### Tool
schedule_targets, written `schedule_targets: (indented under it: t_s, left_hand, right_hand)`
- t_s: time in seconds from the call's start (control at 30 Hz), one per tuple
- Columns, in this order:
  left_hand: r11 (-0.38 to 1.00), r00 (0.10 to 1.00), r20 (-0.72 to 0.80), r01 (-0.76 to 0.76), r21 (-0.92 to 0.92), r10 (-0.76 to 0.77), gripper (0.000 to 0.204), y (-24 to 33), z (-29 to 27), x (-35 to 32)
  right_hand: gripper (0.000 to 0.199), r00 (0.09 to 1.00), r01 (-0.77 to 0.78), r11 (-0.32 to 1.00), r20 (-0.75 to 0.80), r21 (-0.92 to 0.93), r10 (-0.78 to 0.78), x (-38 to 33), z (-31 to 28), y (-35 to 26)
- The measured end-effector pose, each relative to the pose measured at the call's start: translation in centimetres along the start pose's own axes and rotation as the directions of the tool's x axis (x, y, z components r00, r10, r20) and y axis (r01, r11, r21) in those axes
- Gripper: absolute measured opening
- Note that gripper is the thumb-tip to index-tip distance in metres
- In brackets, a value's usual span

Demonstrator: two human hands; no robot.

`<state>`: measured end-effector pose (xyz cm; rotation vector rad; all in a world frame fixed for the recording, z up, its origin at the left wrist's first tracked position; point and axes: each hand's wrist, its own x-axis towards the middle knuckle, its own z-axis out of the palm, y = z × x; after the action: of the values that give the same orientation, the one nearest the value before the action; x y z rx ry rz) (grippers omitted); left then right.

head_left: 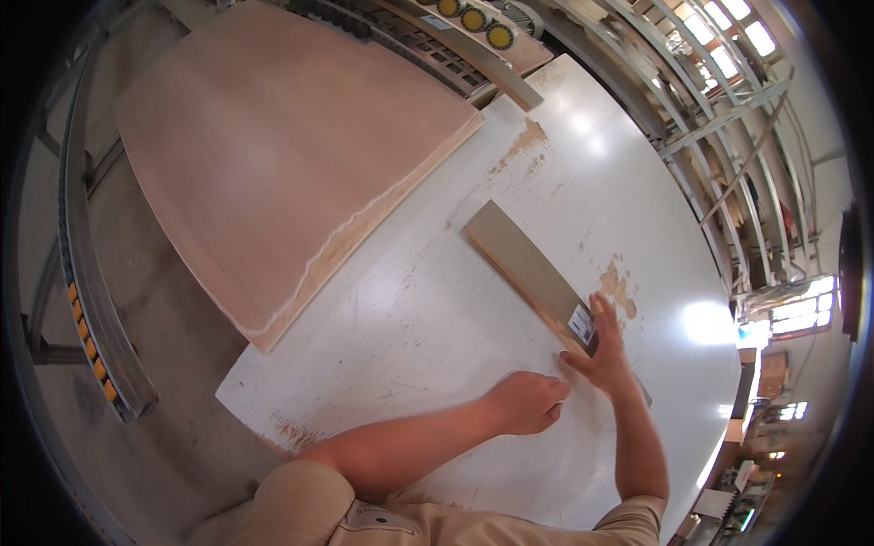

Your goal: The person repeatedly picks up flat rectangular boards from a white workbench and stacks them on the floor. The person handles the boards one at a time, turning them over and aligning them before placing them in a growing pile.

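Note:
A long grey-brown plank lies diagonally on a white worktable, with a small white label near its near end. My right hand rests flat on that near end, fingers spread over the label. My left hand sits on the white table just left of the plank's end, its fingers curled in; I cannot see anything in it.
A large sheet of reddish plywood lies at the table's left, overhanging the edge. A roller conveyor rail with orange wheels runs along the floor at left. More yellow rollers and metal racks stand beyond.

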<state>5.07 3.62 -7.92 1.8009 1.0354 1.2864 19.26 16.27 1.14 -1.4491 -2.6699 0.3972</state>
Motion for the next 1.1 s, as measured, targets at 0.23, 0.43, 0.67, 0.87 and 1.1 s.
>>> schedule_targets:
  t_s: [0.23, 0.43, 0.67, 0.87, 1.1]
  left_hand:
    - [0.998, 0.998, 0.044, 0.054, -0.039, -0.052, 0.007, 0.6, -0.2, 0.1]
    - [0.989, 0.999, 0.013, 0.050, -0.141, -0.049, 0.006, 1.1, -1.1, 0.3]
    - [0.988, 0.989, 0.097, 0.119, -0.099, -0.109, 0.007, 1.3, -1.5, 0.2]
    - [0.996, 0.996, 0.023, 0.083, -0.035, -0.082, 0.009, 1.2, -0.7, 0.3]
    - [0.994, 0.993, 0.051, 0.108, -0.017, -0.107, 0.008, 1.2, -0.8, 0.3]
  right_hand:
    - [0.098, 0.882, 0.394, 0.909, -0.225, -0.134, -0.415, 19.3, -3.6, -3.8]
    - [0.087, 0.945, 0.096, 0.944, -0.269, -0.316, -0.186, 37.0, -0.4, -7.4]
    - [0.083, 0.968, -0.143, 0.955, -0.238, -0.259, 0.080, 33.5, -0.1, -3.6]
    - [0.088, 0.949, -0.153, 0.976, -0.298, -0.153, 0.102, 13.3, -5.1, 5.3]
    - [0.082, 0.957, -0.226, 0.965, -0.216, -0.133, 0.195, -6.8, -8.0, 7.7]
